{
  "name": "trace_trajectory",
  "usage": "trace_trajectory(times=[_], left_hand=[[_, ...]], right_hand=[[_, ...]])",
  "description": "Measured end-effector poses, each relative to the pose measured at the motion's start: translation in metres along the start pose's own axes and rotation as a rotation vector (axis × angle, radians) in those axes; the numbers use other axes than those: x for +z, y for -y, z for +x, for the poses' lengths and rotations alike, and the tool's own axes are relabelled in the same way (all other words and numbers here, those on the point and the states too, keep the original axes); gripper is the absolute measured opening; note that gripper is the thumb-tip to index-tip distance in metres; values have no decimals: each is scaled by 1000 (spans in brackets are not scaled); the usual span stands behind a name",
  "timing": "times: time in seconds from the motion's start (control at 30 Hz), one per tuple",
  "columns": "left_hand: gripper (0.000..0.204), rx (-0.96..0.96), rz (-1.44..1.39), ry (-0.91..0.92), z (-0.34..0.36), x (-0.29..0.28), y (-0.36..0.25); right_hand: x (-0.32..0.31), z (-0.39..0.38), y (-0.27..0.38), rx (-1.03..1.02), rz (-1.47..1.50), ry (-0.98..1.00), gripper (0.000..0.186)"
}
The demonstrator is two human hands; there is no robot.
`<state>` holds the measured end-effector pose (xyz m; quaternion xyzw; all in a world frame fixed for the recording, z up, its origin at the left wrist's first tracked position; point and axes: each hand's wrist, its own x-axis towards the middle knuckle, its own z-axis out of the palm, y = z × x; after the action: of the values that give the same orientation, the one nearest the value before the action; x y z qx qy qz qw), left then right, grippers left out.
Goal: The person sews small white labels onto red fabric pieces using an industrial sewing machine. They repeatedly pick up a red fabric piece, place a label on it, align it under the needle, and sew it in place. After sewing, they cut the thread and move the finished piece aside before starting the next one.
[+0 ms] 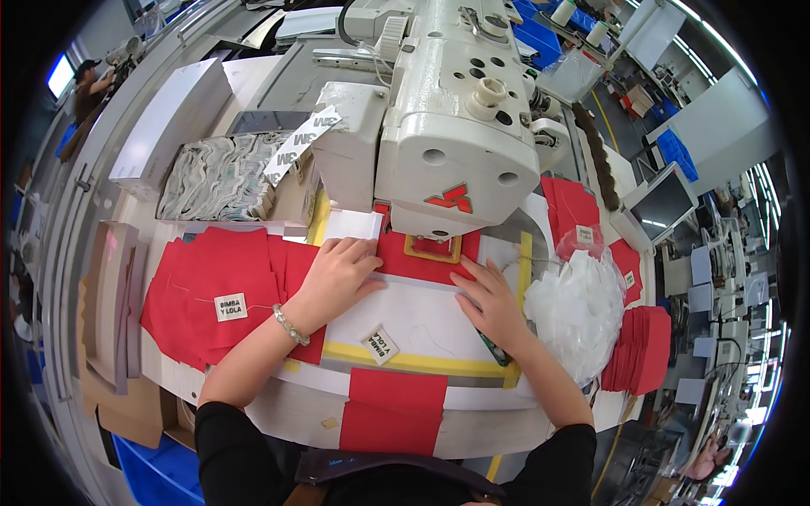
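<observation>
My left hand [337, 278] lies with fingers apart on the near edge of a red fabric piece [396, 261] under the yellow-framed clamp [433, 249] of a white sewing machine [456, 143]. My right hand [494, 304] rests with fingers spread at that piece's right side. A dark green object [491, 349], too hidden to identify, lies under my right wrist. A small white label [380, 344] lies on the white work surface [405, 312] between my hands. Beside my left arm are red fabric pieces [194, 282], one bearing a white label. Another red piece [392, 409] lies at the front edge.
Stacked red pieces [637, 350] and crumpled white translucent sheets [574, 312] are at the right. A box of folded strips [224, 181], a long white box [173, 126] and an open carton [110, 312] stand left. A monitor [654, 211] is behind right; another person [89, 88] works at upper left.
</observation>
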<state>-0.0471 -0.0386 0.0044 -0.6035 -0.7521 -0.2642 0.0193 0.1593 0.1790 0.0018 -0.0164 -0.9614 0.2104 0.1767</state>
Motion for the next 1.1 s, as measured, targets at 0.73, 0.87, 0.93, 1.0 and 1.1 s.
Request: trace_trajectory(times=[0.73, 0.87, 0.93, 1.0, 1.1], left_hand=[[25, -20, -15, -12, -2, 1, 1], [23, -16, -18, -20, -3, 2, 1], [22, -14, -27, -18, -3, 2, 2], [21, -9, -31, -22, -3, 2, 2], [21, -13, -38, -24, -3, 2, 2]], right_hand=[[-1, 0, -1, 35, 34, 11, 33], [-1, 0, -2, 36, 52, 22, 34], [-1, 1, -2, 40, 60, 33, 35], [-1, 0, -2, 41, 58, 31, 36], [-2, -1, -1, 39, -19, 11, 39]])
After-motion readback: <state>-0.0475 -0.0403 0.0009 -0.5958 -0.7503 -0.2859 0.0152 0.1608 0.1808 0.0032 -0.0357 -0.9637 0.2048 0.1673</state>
